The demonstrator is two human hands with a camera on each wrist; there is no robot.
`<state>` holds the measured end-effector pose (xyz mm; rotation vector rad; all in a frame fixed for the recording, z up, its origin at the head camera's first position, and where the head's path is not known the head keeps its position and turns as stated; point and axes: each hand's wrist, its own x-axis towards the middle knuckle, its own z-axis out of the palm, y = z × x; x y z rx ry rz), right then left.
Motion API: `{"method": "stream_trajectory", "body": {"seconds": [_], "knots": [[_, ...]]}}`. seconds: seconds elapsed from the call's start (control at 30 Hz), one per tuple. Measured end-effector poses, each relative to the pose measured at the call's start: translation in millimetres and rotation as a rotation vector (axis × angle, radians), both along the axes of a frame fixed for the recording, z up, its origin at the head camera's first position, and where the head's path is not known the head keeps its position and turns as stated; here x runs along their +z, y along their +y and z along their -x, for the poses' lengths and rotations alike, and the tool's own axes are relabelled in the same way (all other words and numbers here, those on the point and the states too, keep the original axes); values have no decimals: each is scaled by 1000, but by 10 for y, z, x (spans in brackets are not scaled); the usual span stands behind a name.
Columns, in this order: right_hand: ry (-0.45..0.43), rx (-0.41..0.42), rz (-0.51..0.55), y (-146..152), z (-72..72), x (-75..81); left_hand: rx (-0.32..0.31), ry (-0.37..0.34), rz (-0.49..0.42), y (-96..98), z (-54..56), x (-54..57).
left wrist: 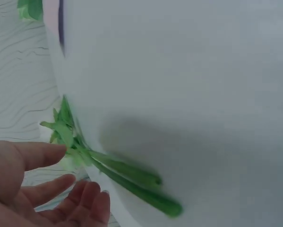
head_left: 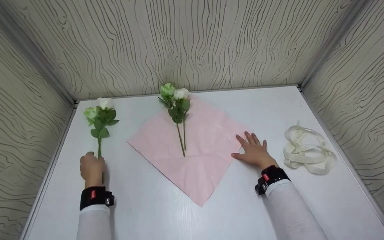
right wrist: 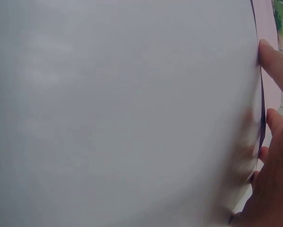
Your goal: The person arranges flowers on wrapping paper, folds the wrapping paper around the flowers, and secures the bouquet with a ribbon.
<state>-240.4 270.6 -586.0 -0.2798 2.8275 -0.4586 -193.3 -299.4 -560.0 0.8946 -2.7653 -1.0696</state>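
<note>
Two artificial roses, one white [head_left: 105, 103] and one pale green [head_left: 91, 113], lie at the left of the table. My left hand [head_left: 92, 168] is over their green stems [left wrist: 136, 187]; in the left wrist view its thumb and loosely bent fingers stand apart, not closed round the stems. In the middle, a pink wrapping paper sheet [head_left: 198, 173] lies with one corner toward me. On it rest another white rose [head_left: 181, 94] and a green rose [head_left: 167, 90]. My right hand [head_left: 253, 153] rests with spread fingers at the paper's right corner.
A loosely looped cream ribbon [head_left: 318, 166] with printing lies on the right side of the white table [head_left: 138, 210]. Wood-patterned panels [head_left: 192, 43] close off the back and both sides.
</note>
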Motion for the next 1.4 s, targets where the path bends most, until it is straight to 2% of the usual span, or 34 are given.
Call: {"method": "stream_trajectory", "body": {"seconds": [0.13, 0.23, 0.33, 0.53, 0.63, 0.8, 0.97, 1.07, 1.23, 1.4], "knots": [[-2, -2, 1, 0, 0, -2, -2, -84, -27, -74, -102, -37], [-3, -2, 5, -1, -10, 1, -9, -114, -26, -86, -138, -35], [-9, -4, 12, 1, -13, -4, -30, -140, -19, -95, -155, -26], [-23, 1, 8, 31, 23, -95, -116, -244, -11, -122, -152, 26], [-16, 11, 19, 34, 19, -88, -128, -265, -24, -134, -154, 42], [-11, 11, 23, 14, -1, -36, -126, -235, -80, -168, -174, 54], [2, 4, 24, 3, -13, -3, -177, -201, -225, -182, -132, 83], [3, 3, 20, -3, -17, 9, -180, -172, -332, -159, -113, 118], [4, 2, 18, -7, -14, 2, -164, -70, -517, -28, -107, 213], [16, 1, 16, -2, -17, 3, -174, 53, -579, 227, -39, 329]]}}
